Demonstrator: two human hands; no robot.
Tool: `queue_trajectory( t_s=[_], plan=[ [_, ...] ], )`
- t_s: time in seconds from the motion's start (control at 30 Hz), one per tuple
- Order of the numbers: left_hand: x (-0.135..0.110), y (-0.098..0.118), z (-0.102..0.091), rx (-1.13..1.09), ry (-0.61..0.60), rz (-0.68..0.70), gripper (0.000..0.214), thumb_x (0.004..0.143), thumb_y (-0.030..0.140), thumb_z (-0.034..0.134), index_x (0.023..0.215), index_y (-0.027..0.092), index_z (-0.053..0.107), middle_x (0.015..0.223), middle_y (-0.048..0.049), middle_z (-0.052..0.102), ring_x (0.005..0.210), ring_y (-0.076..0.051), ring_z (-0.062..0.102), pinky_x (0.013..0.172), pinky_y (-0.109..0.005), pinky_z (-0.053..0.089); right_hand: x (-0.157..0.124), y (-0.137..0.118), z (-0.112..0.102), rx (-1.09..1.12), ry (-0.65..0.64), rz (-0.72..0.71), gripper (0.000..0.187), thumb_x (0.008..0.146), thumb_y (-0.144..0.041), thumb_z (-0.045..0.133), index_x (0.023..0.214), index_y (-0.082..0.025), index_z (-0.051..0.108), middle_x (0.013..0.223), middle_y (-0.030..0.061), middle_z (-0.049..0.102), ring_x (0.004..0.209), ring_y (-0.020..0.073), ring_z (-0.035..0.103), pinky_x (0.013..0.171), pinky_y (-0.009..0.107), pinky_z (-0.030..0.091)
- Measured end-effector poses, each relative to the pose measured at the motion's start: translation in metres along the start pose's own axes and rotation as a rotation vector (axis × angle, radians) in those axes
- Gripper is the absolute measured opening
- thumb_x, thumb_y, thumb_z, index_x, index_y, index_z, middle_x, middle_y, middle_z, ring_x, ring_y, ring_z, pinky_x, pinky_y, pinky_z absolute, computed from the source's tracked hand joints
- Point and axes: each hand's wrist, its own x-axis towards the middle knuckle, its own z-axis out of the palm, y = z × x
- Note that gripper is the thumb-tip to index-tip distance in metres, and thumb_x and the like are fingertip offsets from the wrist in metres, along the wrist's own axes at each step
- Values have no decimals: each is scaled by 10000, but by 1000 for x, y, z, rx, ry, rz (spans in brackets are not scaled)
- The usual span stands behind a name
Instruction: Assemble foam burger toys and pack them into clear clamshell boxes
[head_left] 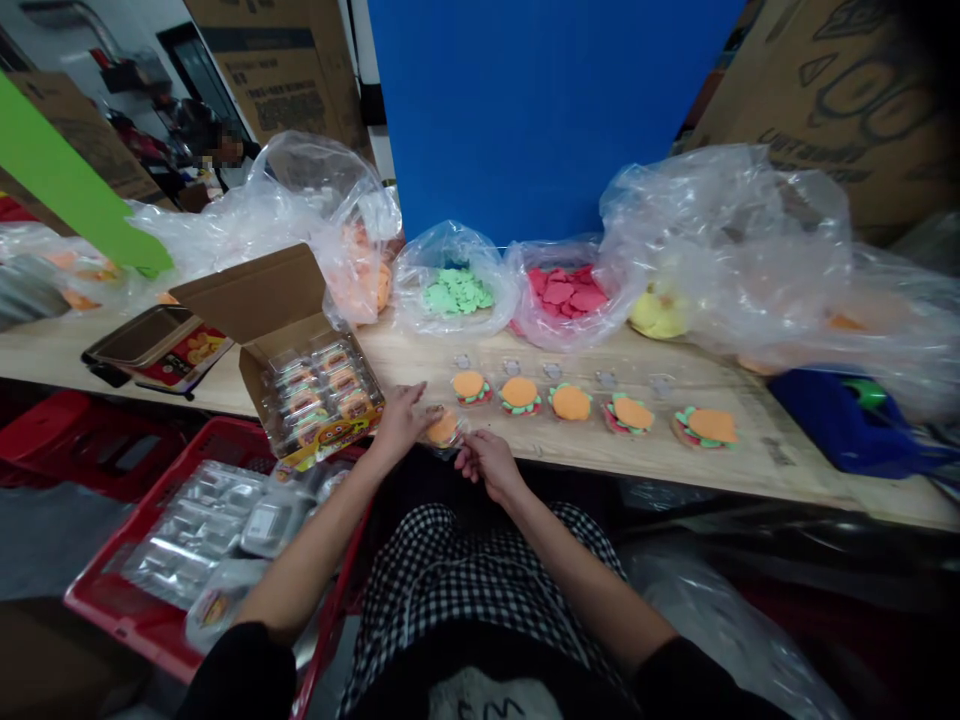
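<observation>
A toy burger [444, 428] with an orange bun top sits in a clear plastic case at the table's front edge, between my two hands. My left hand [399, 428] grips the case from its left side, with some fingers stretched upward. My right hand [489, 464] has its fingers curled in a pinch at the case's lower right edge. To the right stand several more toy burgers [570, 402] in a row, their clear cases open behind them. They show green and red layers under the orange tops.
Left of my hands, an open cardboard box [330, 395] holds several cased burgers. Behind are bags of green pieces [459, 292], red pieces [567, 292] and yellow pieces [658, 312]. A red crate [112, 620] of clear packaging stands below left; a blue tape dispenser [840, 425] lies right.
</observation>
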Motion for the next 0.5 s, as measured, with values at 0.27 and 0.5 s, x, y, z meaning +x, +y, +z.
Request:
queue_trajectory(
  t_s=[0.27, 0.5],
  plan=[
    [-3, 1, -1, -416, -438, -290, 512, 614, 493, 624, 937, 98, 581, 795, -41, 603, 703, -145, 542, 594, -224, 415, -3, -3, -1, 12, -56, -35, 219, 687, -385, 526, 693, -176, 461, 438, -26, 572, 301, 63, 425, 278, 144, 221],
    [-35, 18, -4, -662, -216, -467, 604, 535, 378, 735, 1020, 117, 488, 907, -71, 599, 754, -136, 567, 653, -241, 444, -24, -28, -3, -87, -68, -209, 293, 751, -445, 475, 620, -183, 476, 496, -55, 440, 420, 63, 355, 362, 180, 223]
  ],
)
